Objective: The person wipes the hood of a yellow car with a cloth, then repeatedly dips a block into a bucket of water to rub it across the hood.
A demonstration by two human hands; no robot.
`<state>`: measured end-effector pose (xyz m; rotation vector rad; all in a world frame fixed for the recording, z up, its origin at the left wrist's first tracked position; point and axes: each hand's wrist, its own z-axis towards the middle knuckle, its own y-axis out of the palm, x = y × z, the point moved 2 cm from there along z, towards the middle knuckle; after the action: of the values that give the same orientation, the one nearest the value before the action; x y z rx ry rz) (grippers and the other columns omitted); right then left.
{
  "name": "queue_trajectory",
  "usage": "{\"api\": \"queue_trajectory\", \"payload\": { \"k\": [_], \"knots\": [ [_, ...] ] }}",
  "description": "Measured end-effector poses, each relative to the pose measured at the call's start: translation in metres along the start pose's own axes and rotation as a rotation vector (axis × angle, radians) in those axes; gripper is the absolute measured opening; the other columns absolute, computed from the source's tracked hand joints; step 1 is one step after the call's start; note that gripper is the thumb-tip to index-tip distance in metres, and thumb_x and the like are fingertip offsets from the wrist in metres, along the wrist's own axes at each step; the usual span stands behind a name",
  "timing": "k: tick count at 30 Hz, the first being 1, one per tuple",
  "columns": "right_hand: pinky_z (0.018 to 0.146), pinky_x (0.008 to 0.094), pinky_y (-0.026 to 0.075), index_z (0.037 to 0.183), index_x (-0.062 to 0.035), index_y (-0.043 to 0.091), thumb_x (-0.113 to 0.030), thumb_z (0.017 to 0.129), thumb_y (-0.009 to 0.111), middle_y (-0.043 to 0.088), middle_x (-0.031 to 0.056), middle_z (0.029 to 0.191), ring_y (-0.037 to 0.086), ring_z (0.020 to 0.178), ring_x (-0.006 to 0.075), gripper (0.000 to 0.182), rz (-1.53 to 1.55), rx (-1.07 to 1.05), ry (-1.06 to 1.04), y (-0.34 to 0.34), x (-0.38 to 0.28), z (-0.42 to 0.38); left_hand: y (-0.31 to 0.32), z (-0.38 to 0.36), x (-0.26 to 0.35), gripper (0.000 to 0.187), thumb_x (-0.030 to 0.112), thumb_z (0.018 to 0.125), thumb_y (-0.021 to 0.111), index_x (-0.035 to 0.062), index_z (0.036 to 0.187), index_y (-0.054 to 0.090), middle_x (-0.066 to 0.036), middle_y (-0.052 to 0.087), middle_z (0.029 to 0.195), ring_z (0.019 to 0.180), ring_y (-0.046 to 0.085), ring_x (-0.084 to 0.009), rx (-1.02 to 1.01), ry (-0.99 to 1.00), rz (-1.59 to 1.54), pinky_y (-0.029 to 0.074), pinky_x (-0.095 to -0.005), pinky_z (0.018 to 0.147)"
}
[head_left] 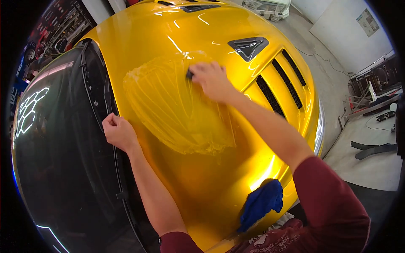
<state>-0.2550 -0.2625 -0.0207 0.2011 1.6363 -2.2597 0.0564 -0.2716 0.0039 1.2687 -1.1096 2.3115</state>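
Observation:
In the head view, my right hand [211, 80] is closed around a small dark applicator block [189, 74], mostly hidden by the fingers. The block meets the yellow car hood [190, 181] at the upper right of a hazy, streaked film patch [164, 105]. My left hand [120, 131] is curled closed at the hood's rear edge beside the windshield; whether anything is inside its fingers is hidden. A crumpled blue cloth [262, 203] lies on the hood's near side, close to my body.
The dark windshield [55, 152] and a wiper arm [122, 192] lie left of the hood. Black vents [270, 95] and a triangular scoop [249, 47] are set into its right side. Black curved parts [375, 150] lie on the floor at right. A light-coloured car [270, 7] stands beyond.

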Motion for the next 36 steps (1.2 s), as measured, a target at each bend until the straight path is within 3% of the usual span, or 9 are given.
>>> {"api": "queue_trajectory", "payload": {
  "k": [4,8,11,15,22,25,28,33,36],
  "knots": [
    [0.096,0.0554,0.041,0.131,-0.0145,0.058,-0.018,0.096,0.058,0.056,0.0049,0.137,0.050,0.116,0.0329,0.035,-0.167,-0.022,0.035,0.002,-0.029,-0.027,-0.002,-0.002,0.004,0.018,0.010,0.095,0.061,0.0000,0.106,0.070,-0.012,0.074,0.095,0.085,0.072,-0.0274,-0.008,-0.022,0.007,0.056,-0.0380,0.080],
    [0.094,0.0540,0.042,0.136,-0.0152,0.055,-0.015,0.094,0.063,0.057,0.0038,0.138,0.054,0.110,0.0340,0.043,0.185,0.060,-0.090,-0.028,-0.092,-0.154,-0.004,-0.004,0.008,0.018,0.009,0.095,0.060,0.0002,0.108,0.070,-0.012,0.074,0.095,0.085,0.072,-0.0271,-0.022,-0.040,0.004,0.056,-0.0385,0.080],
    [0.093,0.0528,0.043,0.137,-0.0151,0.055,-0.017,0.094,0.064,0.058,0.0047,0.137,0.054,0.108,0.0348,0.044,-0.030,-0.045,-0.029,-0.021,-0.050,-0.091,-0.004,-0.004,0.009,0.019,0.009,0.095,0.059,0.0003,0.108,0.071,-0.013,0.075,0.096,0.086,0.073,-0.0286,-0.022,-0.051,-0.023,0.057,-0.0389,0.081],
    [0.095,0.0572,0.042,0.134,-0.0142,0.056,-0.027,0.100,0.057,0.061,0.0066,0.133,0.054,0.116,0.0359,0.036,-0.062,-0.031,0.034,0.006,0.019,0.050,-0.003,-0.003,0.006,0.019,0.009,0.097,0.058,0.0001,0.108,0.071,-0.016,0.076,0.098,0.089,0.073,-0.0312,-0.004,0.005,-0.022,0.057,-0.0394,0.081],
    [0.097,0.0563,0.040,0.136,-0.0139,0.059,-0.025,0.100,0.059,0.055,0.0063,0.142,0.051,0.120,0.0356,0.038,-0.013,0.066,0.068,-0.014,-0.040,-0.092,-0.001,-0.001,0.002,0.020,0.014,0.097,0.059,0.0024,0.108,0.072,-0.012,0.076,0.093,0.084,0.073,-0.0268,-0.024,-0.057,-0.068,0.057,-0.0373,0.081],
    [0.097,0.0559,0.040,0.140,-0.0138,0.058,-0.025,0.100,0.060,0.056,0.0053,0.142,0.052,0.119,0.0353,0.042,-0.131,0.072,0.176,-0.002,-0.004,-0.031,-0.001,-0.002,0.002,0.020,0.013,0.097,0.059,0.0024,0.108,0.072,-0.012,0.076,0.094,0.084,0.073,-0.0264,-0.012,-0.040,-0.063,0.056,-0.0372,0.081],
    [0.100,0.0592,0.041,0.141,-0.0136,0.060,-0.024,0.100,0.059,0.058,0.0060,0.144,0.053,0.120,0.0393,0.042,-0.103,0.027,0.279,0.004,0.014,0.034,-0.003,-0.003,0.005,0.018,0.008,0.096,0.058,-0.0003,0.105,0.070,-0.018,0.075,0.097,0.088,0.073,-0.0330,0.025,0.034,-0.037,0.056,-0.0405,0.080],
    [0.095,0.0596,0.040,0.139,-0.0116,0.060,-0.026,0.102,0.058,0.059,0.0069,0.140,0.052,0.120,0.0393,0.040,-0.106,0.092,0.239,-0.002,0.001,-0.040,-0.004,-0.005,0.007,0.017,0.009,0.096,0.058,0.0007,0.105,0.071,-0.017,0.075,0.093,0.084,0.072,-0.0318,-0.015,-0.054,-0.096,0.056,-0.0398,0.078],
    [0.095,0.0612,0.041,0.138,-0.0108,0.061,-0.026,0.101,0.058,0.059,0.0080,0.141,0.052,0.122,0.0402,0.040,-0.151,0.076,0.282,0.003,0.018,0.004,-0.003,-0.002,0.004,0.018,0.011,0.096,0.060,0.0013,0.106,0.072,-0.013,0.075,0.093,0.083,0.072,-0.0269,-0.014,-0.070,-0.101,0.055,-0.0376,0.078]
  ]
}}
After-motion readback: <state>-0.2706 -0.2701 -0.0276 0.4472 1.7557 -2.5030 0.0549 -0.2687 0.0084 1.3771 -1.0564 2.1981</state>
